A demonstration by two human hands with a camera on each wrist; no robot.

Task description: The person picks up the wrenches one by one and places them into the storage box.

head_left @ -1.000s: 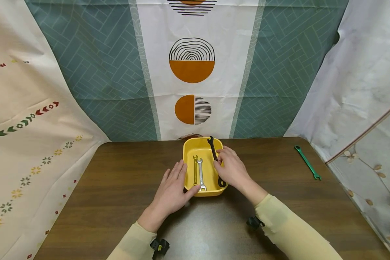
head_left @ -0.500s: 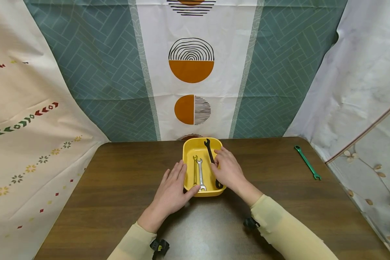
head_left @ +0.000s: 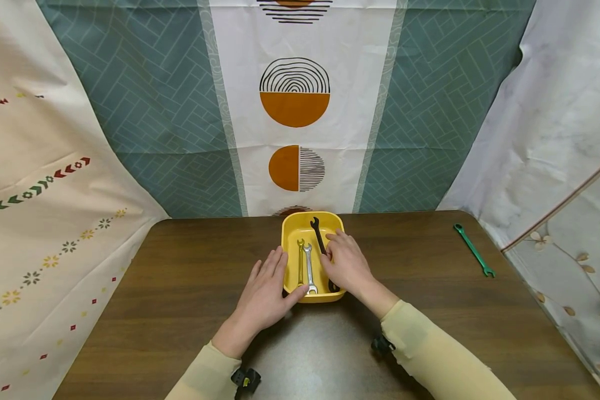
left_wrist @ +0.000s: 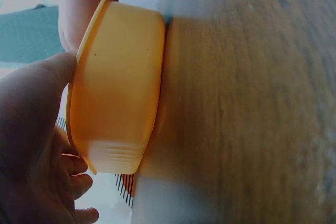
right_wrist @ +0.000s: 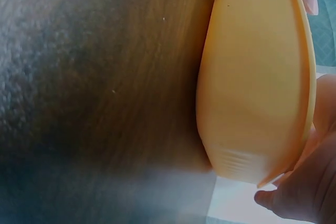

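A yellow plastic tray (head_left: 320, 298) stands at the far middle of the table. In it, side by side, lie a gold wrench (head_left: 300, 261) and a silver wrench (head_left: 308, 264). My right hand (head_left: 347, 261) reaches over the right rim and holds a black wrench (head_left: 318, 235) by its middle, slightly slanted beside the silver one. My left hand (head_left: 262, 297) rests against the left rim with straight fingers, its thumb over the near corner. Both wrist views show the tray's outer wall (left_wrist: 118, 77) and hide what lies inside.
A green wrench (head_left: 474, 250) lies near the right edge of the brown wooden table (head_left: 190, 266). Patterned cloths hang behind and on both sides, the rear one (head_left: 300, 133) close to the table's far edge.
My right hand has moved left and slightly down with the black wrench, from the tray's right rim toward the silver wrench. The left hand has not moved.
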